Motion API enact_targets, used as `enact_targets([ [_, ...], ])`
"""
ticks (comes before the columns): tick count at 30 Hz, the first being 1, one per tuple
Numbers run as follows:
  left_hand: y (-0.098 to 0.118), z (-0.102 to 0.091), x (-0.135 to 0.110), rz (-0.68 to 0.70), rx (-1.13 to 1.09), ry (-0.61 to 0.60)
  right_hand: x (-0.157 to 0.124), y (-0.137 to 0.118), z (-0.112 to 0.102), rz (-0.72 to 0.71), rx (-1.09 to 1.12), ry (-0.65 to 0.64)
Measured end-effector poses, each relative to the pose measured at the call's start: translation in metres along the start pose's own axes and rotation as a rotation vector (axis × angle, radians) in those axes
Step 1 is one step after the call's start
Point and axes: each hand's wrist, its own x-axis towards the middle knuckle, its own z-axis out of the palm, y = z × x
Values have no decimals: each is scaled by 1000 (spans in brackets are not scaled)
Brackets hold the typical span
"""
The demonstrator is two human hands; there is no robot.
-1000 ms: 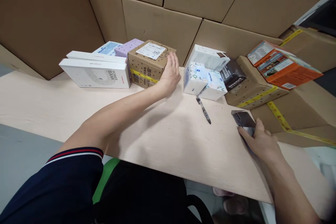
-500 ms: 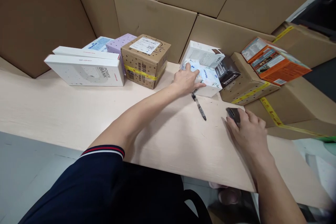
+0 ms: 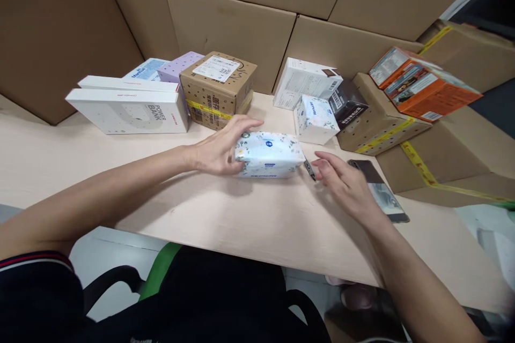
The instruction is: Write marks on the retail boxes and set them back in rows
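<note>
My left hand (image 3: 219, 147) grips the left end of a white floral tissue pack (image 3: 269, 154) that lies on the light wooden table (image 3: 120, 171) in front of me. Just right of the pack, my right hand (image 3: 348, 188) hovers with its fingers spread and holds nothing. A black pen (image 3: 309, 169) pokes out between the pack and my right hand. A dark phone (image 3: 380, 190) lies flat on the table to the right of that hand.
Along the back stand a white power bank box (image 3: 129, 110), a brown taped carton (image 3: 215, 88), a second tissue pack (image 3: 316, 118), a white box (image 3: 303, 80), a black box (image 3: 348, 102) and an orange box (image 3: 422, 86) on a carton. Large cardboard boxes (image 3: 225, 21) wall the rear.
My left hand left the brown carton, took a tissue pack from the back row and pulled it toward me. My right hand let go of the phone and moved left.
</note>
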Motion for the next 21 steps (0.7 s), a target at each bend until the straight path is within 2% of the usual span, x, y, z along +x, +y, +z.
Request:
enact_targets([
  [2, 1, 1, -17, -68, -24, 38, 8, -12, 13, 32, 125, -125],
  [4, 3, 5, -28, -242, -56, 96, 14, -21, 24, 57, 200, -196],
  [6, 5, 8, -34, -397, -125, 108, 17, -25, 32, 88, 266, -218],
  [8, 8, 11, -37, -468, -247, 79, 16, -27, 37, 99, 329, -211],
  [11, 9, 13, -38, -453, -403, 106, 12, -26, 40, 17, 326, -136],
  [15, 7, 21, -43, -359, -379, 235, 6, -21, 44, -98, 339, -14],
  [18, 3, 31, -48, -281, -430, 292, 4, -14, 48, -63, 394, -13],
  [21, -1, 38, -52, -271, -566, 317, 2, -6, 49, -30, 415, -1],
])
